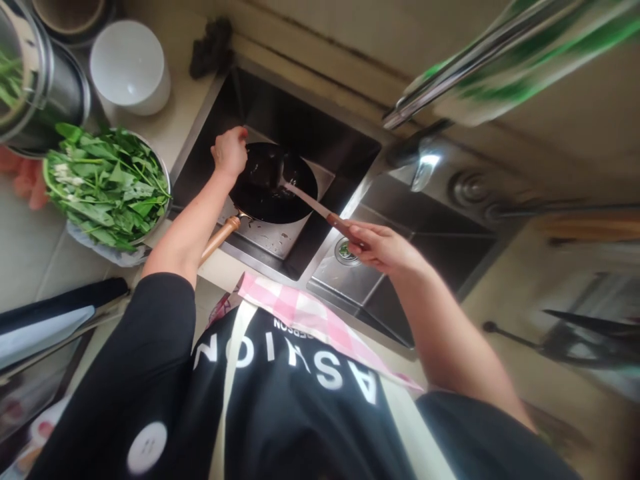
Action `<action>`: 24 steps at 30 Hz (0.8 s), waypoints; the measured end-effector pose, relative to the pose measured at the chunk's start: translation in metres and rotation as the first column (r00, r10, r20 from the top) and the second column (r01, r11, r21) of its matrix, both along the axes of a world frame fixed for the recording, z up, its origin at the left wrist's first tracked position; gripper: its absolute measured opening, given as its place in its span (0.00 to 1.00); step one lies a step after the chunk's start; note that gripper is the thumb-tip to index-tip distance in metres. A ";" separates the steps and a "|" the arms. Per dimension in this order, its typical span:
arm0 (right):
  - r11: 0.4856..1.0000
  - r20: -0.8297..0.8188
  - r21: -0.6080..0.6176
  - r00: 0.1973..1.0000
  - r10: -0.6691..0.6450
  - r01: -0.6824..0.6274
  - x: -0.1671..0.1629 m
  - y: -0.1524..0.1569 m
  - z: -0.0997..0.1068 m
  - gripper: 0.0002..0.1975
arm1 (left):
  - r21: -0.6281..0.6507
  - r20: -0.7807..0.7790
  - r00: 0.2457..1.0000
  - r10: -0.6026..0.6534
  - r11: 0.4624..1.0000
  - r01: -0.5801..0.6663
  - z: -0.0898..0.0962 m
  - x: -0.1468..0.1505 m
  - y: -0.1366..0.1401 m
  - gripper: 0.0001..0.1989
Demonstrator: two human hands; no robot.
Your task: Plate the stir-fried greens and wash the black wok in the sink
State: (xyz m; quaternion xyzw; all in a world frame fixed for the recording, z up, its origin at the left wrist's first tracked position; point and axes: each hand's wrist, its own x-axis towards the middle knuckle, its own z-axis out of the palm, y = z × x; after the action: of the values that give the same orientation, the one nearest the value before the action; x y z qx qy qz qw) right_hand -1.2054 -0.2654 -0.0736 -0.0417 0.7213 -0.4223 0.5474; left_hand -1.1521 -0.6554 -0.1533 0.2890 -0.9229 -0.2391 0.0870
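Clasping a wooden-handled utensil (pixel 311 201) in the right hand (pixel 379 248), left hand (pixel 230 153) curled at the black pan (pixel 265 203), hold unclear.

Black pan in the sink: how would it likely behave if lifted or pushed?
The black pan should be stiff: its body looks metal. Its gloss suggests a slippery surface. With the brown handle jutting from one side, lifting by that alone could let the far end dip.
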 end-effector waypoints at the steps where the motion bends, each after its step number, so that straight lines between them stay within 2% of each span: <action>1: 0.998 0.126 -0.035 0.991 -0.048 0.053 -0.002 -0.001 -0.005 0.37 | 0.004 -0.004 0.999 -0.037 0.999 0.037 0.003 0.004 0.003 0.17; 4: 0.987 0.318 -0.095 0.944 -0.092 0.128 -0.002 -0.003 -0.011 0.35 | 0.016 0.001 0.983 -0.183 0.983 0.183 0.014 0.015 0.022 0.20; 7: 0.984 0.374 -0.129 0.925 -0.069 0.125 0.004 0.003 -0.009 0.36 | 0.042 0.018 0.930 -0.368 0.929 0.367 0.023 0.022 0.045 0.22; 9: 0.984 0.363 -0.149 0.931 -0.038 0.098 0.007 0.010 -0.006 0.40 | 0.059 0.044 0.910 -0.411 0.911 0.409 0.026 0.024 0.053 0.22; 11: 0.984 0.276 -0.162 0.961 -0.031 0.078 0.007 0.018 -0.004 0.43 | 0.054 0.086 0.936 -0.341 0.940 0.338 0.030 0.027 0.052 0.22; 13: 0.992 0.080 -0.124 0.997 -0.020 0.030 0.002 0.021 0.000 0.43 | 0.025 0.113 0.966 -0.232 0.973 0.231 0.035 0.035 0.047 0.22; 15: 0.995 -0.202 0.018 0.974 0.098 -0.096 -0.008 0.015 0.005 0.38 | 0.005 0.105 0.976 -0.190 0.982 0.190 0.044 0.050 0.045 0.22; 16: 0.974 -0.338 0.131 0.915 0.220 -0.186 -0.015 0.008 0.008 0.35 | 0.003 0.094 0.975 -0.199 0.980 0.200 0.050 0.062 0.046 0.23; 17: 0.926 -0.444 0.264 0.819 0.364 -0.268 -0.022 -0.002 0.013 0.31 | 0.004 0.090 0.972 -0.218 0.976 0.219 0.057 0.075 0.048 0.24; 18: 0.852 -0.503 0.398 0.696 0.512 -0.340 -0.029 -0.014 0.020 0.28 | 0.005 0.100 0.967 -0.235 0.972 0.236 0.064 0.089 0.052 0.25; 20: 0.655 -0.490 0.621 0.439 0.753 -0.430 -0.044 -0.043 0.036 0.24 | -0.004 0.198 0.953 -0.232 0.971 0.237 0.079 0.120 0.062 0.26; 22: 0.457 -0.378 0.730 0.256 0.890 -0.508 -0.055 -0.073 0.055 0.22 | 0.000 0.375 0.904 -0.204 0.975 0.220 0.093 0.149 0.070 0.28; 24: 0.322 -0.289 0.748 0.152 0.945 -0.580 -0.061 -0.100 0.071 0.20 | 0.048 0.543 0.814 -0.206 0.975 0.215 0.104 0.171 0.073 0.28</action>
State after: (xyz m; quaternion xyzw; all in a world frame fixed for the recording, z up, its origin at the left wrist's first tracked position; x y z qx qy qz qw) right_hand -1.2665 -0.3659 -0.0030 -0.4399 0.8061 0.1759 0.3546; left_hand -0.9815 -0.5824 -0.0492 0.2406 -0.9374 -0.1478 -0.2037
